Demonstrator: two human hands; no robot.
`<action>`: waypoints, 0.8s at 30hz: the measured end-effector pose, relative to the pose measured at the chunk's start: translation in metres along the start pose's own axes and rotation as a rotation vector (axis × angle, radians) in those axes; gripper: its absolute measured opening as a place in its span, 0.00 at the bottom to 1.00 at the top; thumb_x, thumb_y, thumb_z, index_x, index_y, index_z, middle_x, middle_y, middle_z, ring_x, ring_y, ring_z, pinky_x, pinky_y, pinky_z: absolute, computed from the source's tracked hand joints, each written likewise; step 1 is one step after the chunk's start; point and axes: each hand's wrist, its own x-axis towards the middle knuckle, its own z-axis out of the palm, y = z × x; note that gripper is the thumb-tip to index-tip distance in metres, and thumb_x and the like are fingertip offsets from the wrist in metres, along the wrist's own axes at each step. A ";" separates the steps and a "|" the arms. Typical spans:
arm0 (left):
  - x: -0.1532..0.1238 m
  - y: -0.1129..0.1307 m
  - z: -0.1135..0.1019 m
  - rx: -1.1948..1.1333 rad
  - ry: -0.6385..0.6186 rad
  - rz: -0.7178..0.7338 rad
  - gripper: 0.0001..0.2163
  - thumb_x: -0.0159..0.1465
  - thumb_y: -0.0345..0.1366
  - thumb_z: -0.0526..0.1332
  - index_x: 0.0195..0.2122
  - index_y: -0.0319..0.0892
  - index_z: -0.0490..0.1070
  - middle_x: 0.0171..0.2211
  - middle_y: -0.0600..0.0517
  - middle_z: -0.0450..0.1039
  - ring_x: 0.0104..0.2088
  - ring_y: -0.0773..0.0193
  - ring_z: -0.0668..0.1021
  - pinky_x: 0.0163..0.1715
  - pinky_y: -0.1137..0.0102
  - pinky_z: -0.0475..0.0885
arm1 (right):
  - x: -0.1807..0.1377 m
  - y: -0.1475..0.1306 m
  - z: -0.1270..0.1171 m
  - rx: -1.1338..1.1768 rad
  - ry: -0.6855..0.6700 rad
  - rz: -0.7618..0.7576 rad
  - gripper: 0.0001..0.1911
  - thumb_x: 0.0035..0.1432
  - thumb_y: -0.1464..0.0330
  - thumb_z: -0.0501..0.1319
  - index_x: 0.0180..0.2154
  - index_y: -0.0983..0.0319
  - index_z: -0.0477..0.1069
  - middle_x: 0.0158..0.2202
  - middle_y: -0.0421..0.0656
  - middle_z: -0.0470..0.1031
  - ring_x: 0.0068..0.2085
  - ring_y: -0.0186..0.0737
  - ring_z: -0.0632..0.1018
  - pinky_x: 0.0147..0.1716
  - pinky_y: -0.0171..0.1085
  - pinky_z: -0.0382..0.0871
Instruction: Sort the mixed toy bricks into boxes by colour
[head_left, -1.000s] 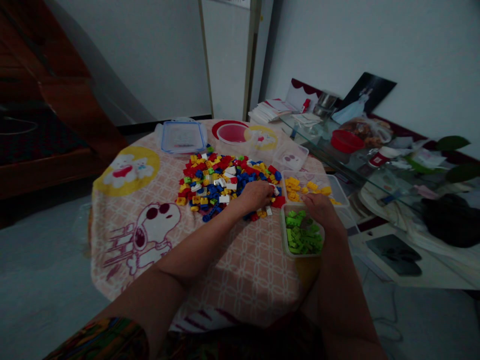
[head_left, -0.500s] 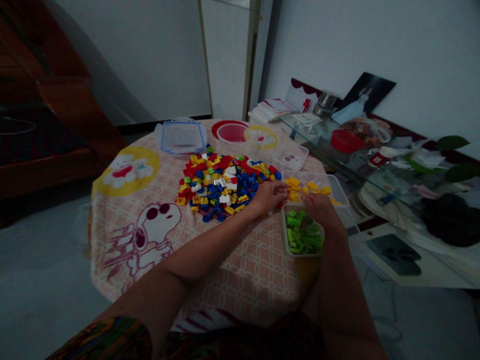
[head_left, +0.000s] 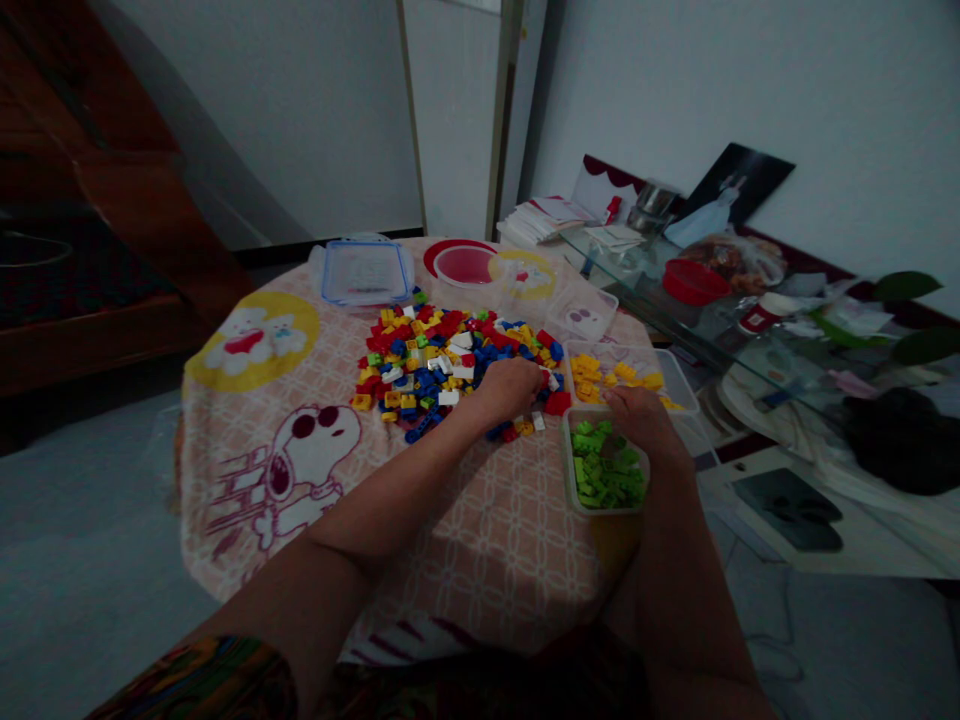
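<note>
My left hand (head_left: 511,388) is over the right part of a heap of mixed toy building bricks (head_left: 424,365), fingers curled down among them. Its fingertips are hidden, so whatever they pinch does not show. My right hand (head_left: 641,418) is closed at the far right rim of a small clear plastic box (head_left: 568,480). Green bricks (head_left: 606,468) fill that box. Just beyond it, yellow bricks (head_left: 587,375) lie in a wider clear plastic container (head_left: 679,372), close to my right fingertips.
A blue-rimmed lidded container (head_left: 366,274) and a pink-red bowl (head_left: 466,266) stand at the back of the round, cloth-covered table (head_left: 450,545). To the right, a glass table (head_left: 652,325) carries papers, a red bowl (head_left: 694,283) and a paper cup (head_left: 763,313).
My left hand has moved left, from beside the yellow bricks' container back to the heap, uncovering a few loose bricks at its near edge. My right hand has stayed in place.
</note>
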 end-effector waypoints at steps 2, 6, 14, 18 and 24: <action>-0.002 0.004 0.000 0.070 -0.020 -0.027 0.12 0.64 0.30 0.59 0.42 0.39 0.82 0.39 0.39 0.82 0.45 0.47 0.83 0.41 0.63 0.76 | -0.001 -0.002 -0.002 -0.002 -0.010 0.019 0.18 0.71 0.67 0.48 0.31 0.60 0.72 0.32 0.49 0.78 0.34 0.43 0.74 0.37 0.39 0.60; -0.004 0.006 0.002 0.123 -0.029 -0.001 0.13 0.64 0.30 0.61 0.46 0.38 0.81 0.41 0.37 0.82 0.48 0.46 0.83 0.43 0.62 0.77 | -0.001 -0.005 -0.005 0.016 -0.021 0.041 0.19 0.71 0.67 0.48 0.32 0.61 0.73 0.34 0.49 0.79 0.34 0.42 0.74 0.37 0.39 0.60; -0.005 0.008 0.007 0.154 -0.035 0.022 0.14 0.67 0.29 0.58 0.50 0.39 0.79 0.45 0.38 0.82 0.50 0.49 0.82 0.44 0.64 0.76 | -0.001 -0.005 -0.003 0.020 0.008 0.021 0.18 0.71 0.67 0.49 0.31 0.60 0.73 0.32 0.48 0.77 0.34 0.42 0.74 0.37 0.39 0.60; -0.006 0.007 0.006 0.127 -0.046 0.025 0.14 0.67 0.29 0.57 0.50 0.40 0.78 0.44 0.39 0.82 0.50 0.50 0.82 0.45 0.64 0.76 | -0.001 -0.005 -0.003 0.032 0.003 0.026 0.19 0.71 0.67 0.49 0.30 0.60 0.71 0.31 0.48 0.77 0.32 0.41 0.73 0.36 0.39 0.59; -0.008 0.011 0.006 0.067 -0.068 0.054 0.14 0.66 0.27 0.57 0.50 0.40 0.77 0.44 0.39 0.81 0.50 0.49 0.82 0.45 0.64 0.76 | -0.001 -0.003 0.000 0.037 0.020 0.009 0.19 0.71 0.67 0.49 0.29 0.60 0.70 0.31 0.48 0.78 0.33 0.42 0.74 0.36 0.39 0.59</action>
